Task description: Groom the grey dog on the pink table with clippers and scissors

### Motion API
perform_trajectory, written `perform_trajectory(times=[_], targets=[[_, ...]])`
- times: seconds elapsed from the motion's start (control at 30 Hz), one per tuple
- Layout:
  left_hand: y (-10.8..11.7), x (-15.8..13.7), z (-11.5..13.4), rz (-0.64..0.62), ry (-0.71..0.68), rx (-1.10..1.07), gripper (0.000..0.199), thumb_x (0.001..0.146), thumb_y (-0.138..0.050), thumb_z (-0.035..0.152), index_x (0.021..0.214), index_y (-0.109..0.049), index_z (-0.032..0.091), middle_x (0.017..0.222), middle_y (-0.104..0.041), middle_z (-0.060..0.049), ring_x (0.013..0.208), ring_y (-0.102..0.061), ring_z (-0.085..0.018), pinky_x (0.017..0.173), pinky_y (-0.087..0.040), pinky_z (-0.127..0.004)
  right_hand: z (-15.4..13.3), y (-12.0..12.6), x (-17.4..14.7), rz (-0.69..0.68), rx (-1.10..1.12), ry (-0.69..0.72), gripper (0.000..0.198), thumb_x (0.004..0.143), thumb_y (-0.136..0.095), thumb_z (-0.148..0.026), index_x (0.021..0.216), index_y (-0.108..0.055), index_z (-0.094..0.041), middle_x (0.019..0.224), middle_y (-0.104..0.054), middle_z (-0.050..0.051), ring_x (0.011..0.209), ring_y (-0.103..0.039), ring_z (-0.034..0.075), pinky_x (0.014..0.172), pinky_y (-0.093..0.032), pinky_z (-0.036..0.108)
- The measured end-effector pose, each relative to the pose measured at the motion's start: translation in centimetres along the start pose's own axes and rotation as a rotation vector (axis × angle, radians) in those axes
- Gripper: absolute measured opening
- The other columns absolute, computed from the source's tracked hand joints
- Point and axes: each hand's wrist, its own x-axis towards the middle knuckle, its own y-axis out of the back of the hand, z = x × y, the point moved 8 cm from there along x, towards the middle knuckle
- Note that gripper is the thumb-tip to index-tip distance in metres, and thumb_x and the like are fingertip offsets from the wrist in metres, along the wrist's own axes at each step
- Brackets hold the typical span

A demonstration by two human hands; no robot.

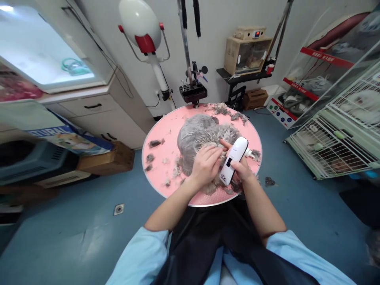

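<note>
A grey dog (190,132) lies on a round pink grooming table (158,170). Part of its coat is clipped short, while long, shaggy hair remains toward the right; its face cannot be made out. My left hand (208,162) rests over the shaggy hair, fingers together and curved against the dog. In my right hand (242,168) is a white hair clipper (234,158) with a black switch, gripped with the thumb near that switch. The clipper tilts with its upper end away from me, beside the dog's right side. My right index finger reaches toward the fur.
Cut hair tufts (154,143) lie about the table, and one clump (270,181) is on the floor. Behind stand a white dryer (141,23) and a tool tray (192,93) on a pole. Wire cages (341,146) are at right, a cardboard box (107,160) at left.
</note>
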Motion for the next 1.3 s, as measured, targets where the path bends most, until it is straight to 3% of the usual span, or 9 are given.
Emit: perform_trajectory(times=[0.13,0.27,0.33,0.43,0.6,0.73,0.9,1.0,1.3], targets=[[-4.7,1.8,-2.3,-0.161,0.073,0.017,0.058,0.083,-0.066,0.032,0.135,-0.046,0.015,0.132,-0.062,-0.017,0.133,-0.051,-0.031,0.116,-0.030,-0.057,-0.2,2.5,-0.6,0.162,0.026,0.042,0.046,0.068,-0.073,-0.057,0.098,-0.067,-0.023,0.113,-0.069,0.008,0.106,-0.062,0.029,0.091,-0.052,0.044],[-4.3,2.1,-2.5,-0.147,-0.117,-0.143,0.077,0.075,-0.073,0.036,0.139,-0.036,0.014,0.142,-0.052,-0.022,0.139,-0.044,-0.032,0.115,-0.033,-0.055,-1.5,2.9,-1.4,0.204,0.104,0.136,0.040,0.069,-0.071,-0.059,0.086,-0.064,-0.024,0.121,-0.069,0.009,0.100,-0.066,0.029,0.094,-0.052,0.049],[-2.5,2.0,-3.1,-0.059,-0.089,-0.207,0.071,0.076,-0.068,0.033,0.137,-0.037,0.014,0.147,-0.045,-0.023,0.141,-0.041,-0.030,0.114,-0.035,-0.051,-1.5,1.5,-1.4,0.101,0.083,0.106,0.045,0.066,-0.072,-0.061,0.090,-0.064,-0.023,0.125,-0.067,0.010,0.109,-0.065,0.032,0.100,-0.049,0.051],[0.1,1.6,-5.9,0.079,0.240,-0.166,0.044,0.081,-0.058,0.030,0.122,-0.053,0.015,0.141,-0.052,-0.020,0.134,-0.047,-0.029,0.112,-0.037,-0.050,-1.0,0.4,-1.2,0.062,0.069,0.053,0.052,0.066,-0.072,-0.060,0.101,-0.064,-0.022,0.132,-0.064,0.012,0.120,-0.060,0.033,0.105,-0.045,0.052],[0.1,2.2,-6.4,-0.131,0.462,-0.254,0.019,0.077,-0.063,0.033,0.068,-0.056,0.018,0.092,-0.066,-0.006,0.097,-0.060,-0.023,0.092,-0.046,-0.038,-0.5,0.5,-1.0,0.106,0.106,0.018,0.051,0.065,-0.069,-0.067,0.089,-0.061,-0.022,0.135,-0.063,0.013,0.121,-0.060,0.035,0.104,-0.046,0.054],[-0.2,4.0,-6.0,-0.185,0.594,-0.495,0.015,0.077,-0.056,0.024,0.065,-0.048,0.019,0.064,-0.047,0.004,0.064,-0.045,-0.012,0.065,-0.040,-0.025,-0.6,0.5,-0.5,0.125,0.152,0.000,0.051,0.063,-0.066,-0.070,0.083,-0.057,-0.023,0.127,-0.066,0.013,0.112,-0.064,0.033,0.098,-0.050,0.052],[-0.9,4.9,-6.1,-0.267,0.653,-0.593,0.015,0.081,-0.052,0.020,0.068,-0.046,0.019,0.065,-0.044,0.005,0.064,-0.041,-0.011,0.061,-0.035,-0.023,-1.2,2.0,-1.5,0.335,0.039,0.135,0.046,0.075,-0.053,-0.070,0.085,-0.051,-0.025,0.090,-0.065,0.007,0.074,-0.064,0.024,0.068,-0.055,0.041],[-1.2,4.6,-6.4,-0.282,0.681,-0.616,0.016,0.084,-0.051,0.020,0.069,-0.046,0.019,0.066,-0.045,0.004,0.064,-0.042,-0.011,0.061,-0.035,-0.022,-2.7,3.1,-3.5,0.465,-0.046,0.265,0.041,0.080,-0.055,-0.065,0.099,-0.049,-0.029,0.095,-0.064,0.005,0.079,-0.064,0.024,0.066,-0.054,0.040],[-2.0,4.1,-6.6,-0.337,0.719,-0.707,0.016,0.086,-0.052,0.027,0.072,-0.048,0.019,0.067,-0.046,0.004,0.062,-0.042,-0.011,0.058,-0.034,-0.023,-7.0,-0.6,-3.5,0.064,-0.395,0.451,0.052,0.072,-0.074,-0.018,0.118,-0.054,-0.030,0.121,-0.067,0.008,0.109,-0.067,0.029,0.093,-0.054,0.053]])
